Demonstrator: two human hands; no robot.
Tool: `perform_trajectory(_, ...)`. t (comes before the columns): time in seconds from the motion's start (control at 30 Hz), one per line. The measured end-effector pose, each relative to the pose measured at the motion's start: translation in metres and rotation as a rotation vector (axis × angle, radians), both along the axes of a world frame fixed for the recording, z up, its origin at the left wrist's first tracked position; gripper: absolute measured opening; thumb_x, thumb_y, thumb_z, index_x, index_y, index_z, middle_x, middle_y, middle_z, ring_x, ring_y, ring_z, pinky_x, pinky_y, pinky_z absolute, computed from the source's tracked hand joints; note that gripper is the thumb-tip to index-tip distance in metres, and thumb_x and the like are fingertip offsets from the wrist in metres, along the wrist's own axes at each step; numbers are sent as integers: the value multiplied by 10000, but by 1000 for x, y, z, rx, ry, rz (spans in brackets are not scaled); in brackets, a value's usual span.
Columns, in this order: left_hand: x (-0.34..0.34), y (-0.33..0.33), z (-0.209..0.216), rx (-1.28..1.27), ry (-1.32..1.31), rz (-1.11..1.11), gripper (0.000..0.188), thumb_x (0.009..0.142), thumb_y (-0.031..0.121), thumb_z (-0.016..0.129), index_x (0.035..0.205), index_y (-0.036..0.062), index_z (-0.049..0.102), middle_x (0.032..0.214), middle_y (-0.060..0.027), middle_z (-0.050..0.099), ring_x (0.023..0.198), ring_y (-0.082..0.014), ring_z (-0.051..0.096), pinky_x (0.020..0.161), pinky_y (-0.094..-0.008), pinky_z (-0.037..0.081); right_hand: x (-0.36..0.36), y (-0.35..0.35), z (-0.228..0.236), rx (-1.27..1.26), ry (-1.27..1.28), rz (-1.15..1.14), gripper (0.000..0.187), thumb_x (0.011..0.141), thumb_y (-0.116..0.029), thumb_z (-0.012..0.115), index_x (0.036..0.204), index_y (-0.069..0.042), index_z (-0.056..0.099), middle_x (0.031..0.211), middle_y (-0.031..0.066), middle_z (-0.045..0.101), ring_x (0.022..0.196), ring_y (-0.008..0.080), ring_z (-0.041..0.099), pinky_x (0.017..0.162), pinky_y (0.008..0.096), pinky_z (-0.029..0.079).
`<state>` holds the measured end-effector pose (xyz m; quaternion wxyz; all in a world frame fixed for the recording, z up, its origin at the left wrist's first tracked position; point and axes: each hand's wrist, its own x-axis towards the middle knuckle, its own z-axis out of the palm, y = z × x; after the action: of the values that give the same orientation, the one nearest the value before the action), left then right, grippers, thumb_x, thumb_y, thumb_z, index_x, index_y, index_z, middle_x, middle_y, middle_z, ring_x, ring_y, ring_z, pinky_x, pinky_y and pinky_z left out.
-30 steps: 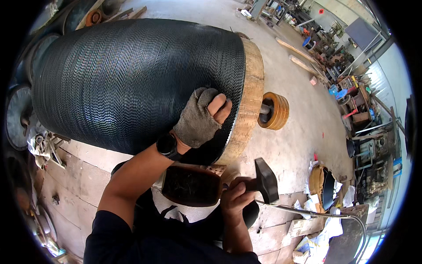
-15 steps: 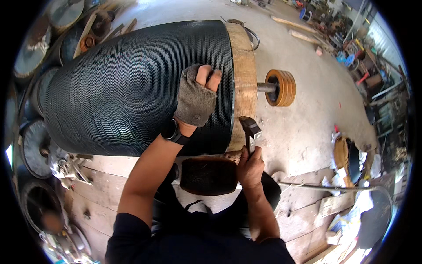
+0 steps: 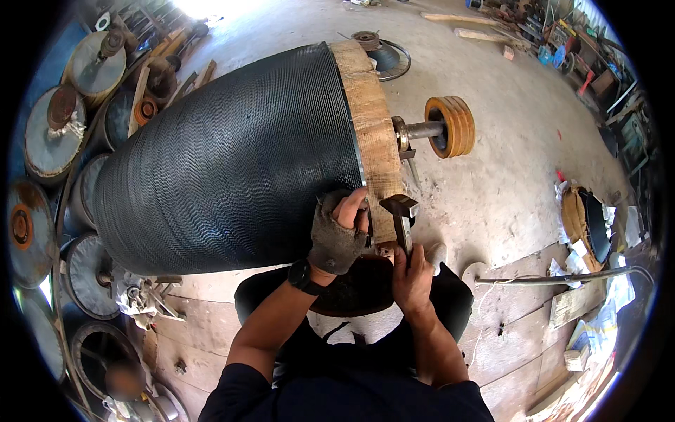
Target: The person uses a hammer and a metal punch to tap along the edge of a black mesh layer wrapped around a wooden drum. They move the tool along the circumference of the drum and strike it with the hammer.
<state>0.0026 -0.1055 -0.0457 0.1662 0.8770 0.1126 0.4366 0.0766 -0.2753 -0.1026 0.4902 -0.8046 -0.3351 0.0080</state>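
Observation:
A large drum (image 3: pixel 232 162) with a black ridged surface lies on its side before me, with a pale wooden band (image 3: pixel 373 119) around its right end. My left hand (image 3: pixel 339 235), in a grey fingerless glove, rests at the drum's near right edge, by the seam with the wood. Its fingers are curled; whatever they may pinch is hidden. My right hand (image 3: pixel 413 281) is closed round the handle of a hammer (image 3: pixel 402 228), whose head is up beside the wooden band. Between my knees sits a dark brown container or block (image 3: pixel 358 295), partly covered by my left hand and wrist.
A shaft with an orange grooved pulley (image 3: pixel 450 126) juts from the drum's right end. Several round-ended rollers (image 3: pixel 56 130) stand along the left. Right of me lie a metal rod (image 3: pixel 548 280), scraps and a curved brown piece (image 3: pixel 580 228). Planks (image 3: pixel 485 35) lie farther off.
My left hand has come down and right along the drum to its near edge beside the wooden band. The hammer stays in my right hand, close by. The view has shifted.

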Motion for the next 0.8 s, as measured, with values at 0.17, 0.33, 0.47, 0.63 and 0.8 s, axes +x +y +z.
perform_trajectory(0.17, 4, -1, 11, -63, 37, 23, 514, 831, -29, 655, 1334, 1, 555, 964, -109, 673, 917, -284, 648, 886, -421, 497, 2, -1, -2, 30, 25, 40, 224, 1031, -202, 589, 974, 8, 537, 732, 254, 633, 674, 475, 631, 581, 502, 477)
perform_trajectory(0.33, 18, -7, 15, -27, 52, 127, 593, 766, -8, 696, 1335, 5, 528, 901, -100, 635, 860, -286, 626, 826, -429, 492, 0, -3, 5, 44, 19, 68, 196, 1023, -188, 591, 1044, 2, 549, 786, 265, 647, 707, 479, 643, 607, 507, 495)
perform_trajectory(0.47, 26, -7, 9, 41, 45, 200, 658, 745, 13, 721, 1360, 12, 488, 874, -88, 603, 842, -287, 610, 797, -441, 483, -1, -5, 16, 12, 53, 98, 223, 995, -166, 613, 1141, -7, 559, 830, 298, 651, 719, 500, 649, 605, 529, 510)
perform_trajectory(0.63, 28, -7, 5, 52, 38, 212, 670, 777, 51, 736, 1388, 11, 464, 867, -81, 582, 839, -278, 599, 792, -435, 481, 0, -6, 16, -36, -9, 106, 259, 991, -151, 610, 1162, 28, 534, 797, 300, 638, 664, 490, 645, 563, 525, 502)
perform_trajectory(0.8, 30, -4, -15, -107, 93, 170, 726, 817, 46, 722, 1463, -9, 395, 898, -95, 580, 836, -277, 587, 805, -446, 483, -1, -2, 26, -62, -85, 70, 186, 1007, -133, 569, 1046, 37, 503, 714, 265, 609, 624, 494, 616, 527, 530, 462)
